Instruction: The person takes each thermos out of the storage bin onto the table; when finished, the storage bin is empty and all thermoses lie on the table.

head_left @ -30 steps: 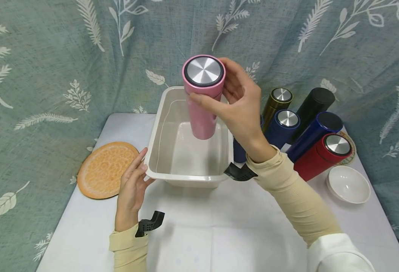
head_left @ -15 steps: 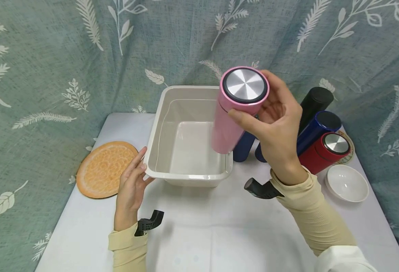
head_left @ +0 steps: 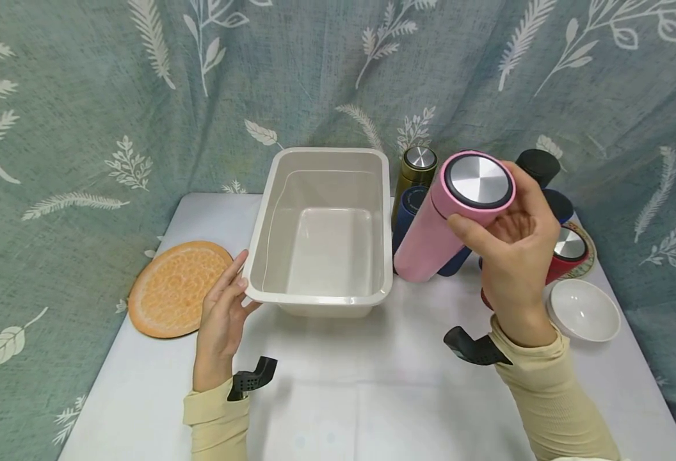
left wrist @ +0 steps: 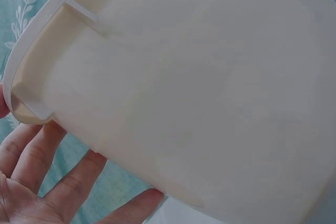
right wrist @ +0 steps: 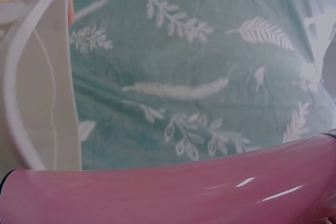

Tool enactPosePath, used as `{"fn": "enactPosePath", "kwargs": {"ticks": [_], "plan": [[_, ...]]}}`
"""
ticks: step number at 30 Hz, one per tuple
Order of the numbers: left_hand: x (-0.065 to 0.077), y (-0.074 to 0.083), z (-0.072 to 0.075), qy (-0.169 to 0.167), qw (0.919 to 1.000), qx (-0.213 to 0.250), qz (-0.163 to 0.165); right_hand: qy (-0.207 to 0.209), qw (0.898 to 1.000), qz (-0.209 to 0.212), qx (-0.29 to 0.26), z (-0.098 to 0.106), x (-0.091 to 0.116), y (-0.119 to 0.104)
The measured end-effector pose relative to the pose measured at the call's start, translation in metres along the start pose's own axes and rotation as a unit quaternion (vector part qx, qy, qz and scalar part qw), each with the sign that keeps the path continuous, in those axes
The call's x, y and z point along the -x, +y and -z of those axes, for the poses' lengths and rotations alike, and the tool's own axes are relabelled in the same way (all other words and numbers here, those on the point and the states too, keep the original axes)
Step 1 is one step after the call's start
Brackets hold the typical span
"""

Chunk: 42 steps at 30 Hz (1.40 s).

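Note:
In the head view my right hand [head_left: 515, 269] grips a pink vacuum flask [head_left: 430, 240] near its silver-topped lid. The flask leans, its base toward the lower left, just right of a cream plastic basin [head_left: 388, 224]; whether the base touches the table is unclear. The right wrist view has the pink flask [right wrist: 173, 195] lying across its bottom. At the basin's left front corner, my left hand [head_left: 223, 320] holds the rim. Below that rim, spread fingers [left wrist: 79, 182] touch the outer wall in the left wrist view, with one fingertip on the rim's far side.
Behind the pink flask stand a gold flask [head_left: 411, 179] and blue flasks [head_left: 410, 211], partly hidden. A black flask [head_left: 538, 165] and a red one [head_left: 568, 246] are beyond my right hand. A white bowl [head_left: 584, 310] sits at right, a round orange mat [head_left: 177, 288] at left.
My right hand has carried the pink flask from above the basin rightward and toward me, past the right rim, tilting it more. The left hand and basin have stayed put.

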State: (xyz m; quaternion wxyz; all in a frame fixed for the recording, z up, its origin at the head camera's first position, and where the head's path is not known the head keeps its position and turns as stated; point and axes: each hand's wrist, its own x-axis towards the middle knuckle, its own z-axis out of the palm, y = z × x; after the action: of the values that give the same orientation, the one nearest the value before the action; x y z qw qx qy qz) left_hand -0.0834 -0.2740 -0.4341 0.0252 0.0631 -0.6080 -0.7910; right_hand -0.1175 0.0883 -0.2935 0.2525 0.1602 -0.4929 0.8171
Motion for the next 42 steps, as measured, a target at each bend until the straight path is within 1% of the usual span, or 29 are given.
{"fn": "enactPosePath", "kwargs": {"ticks": [6,8,12,15,16,20,21,23,30,33,39,42], "plan": [[0.000,0.000,0.000,-0.001,1.0000,0.002,-0.004,0.028,0.999,-0.005,0.023,0.018,0.007,0.002],[0.000,0.000,0.000,0.000,1.0000,0.003,-0.004,0.035,0.999,-0.007,0.042,0.024,0.010,0.004],[0.001,0.000,0.000,0.002,1.0000,0.003,-0.003,0.040,0.997,-0.016,0.067,0.041,0.015,0.011],[0.001,-0.001,0.000,0.002,1.0000,0.001,-0.003,0.046,0.994,-0.034,0.090,0.054,0.020,0.019],[0.001,-0.001,0.000,0.003,1.0000,0.001,-0.003,0.051,0.992,-0.043,0.103,0.058,0.022,0.021],[0.001,-0.001,0.001,0.002,1.0000,0.002,-0.004,0.068,0.980,-0.084,0.168,0.071,0.030,0.031],[0.001,-0.001,0.001,0.003,1.0000,0.002,-0.002,0.070,0.977,-0.090,0.181,0.074,0.032,0.034],[0.000,-0.001,0.001,0.004,1.0000,0.002,-0.001,0.072,0.974,-0.094,0.193,0.079,0.037,0.040],[-0.001,-0.002,0.000,0.004,1.0000,0.007,0.002,0.089,0.977,-0.085,0.176,0.092,0.047,0.055],[0.000,-0.003,0.000,0.002,0.9999,0.010,-0.002,0.091,0.979,-0.072,0.167,0.097,0.050,0.061],[0.000,-0.002,-0.001,0.000,0.9998,0.019,-0.005,0.073,0.985,-0.026,0.155,0.105,0.057,0.070],[0.000,-0.002,-0.001,0.001,0.9998,0.020,-0.005,0.069,0.986,-0.015,0.149,0.107,0.059,0.074]]}}
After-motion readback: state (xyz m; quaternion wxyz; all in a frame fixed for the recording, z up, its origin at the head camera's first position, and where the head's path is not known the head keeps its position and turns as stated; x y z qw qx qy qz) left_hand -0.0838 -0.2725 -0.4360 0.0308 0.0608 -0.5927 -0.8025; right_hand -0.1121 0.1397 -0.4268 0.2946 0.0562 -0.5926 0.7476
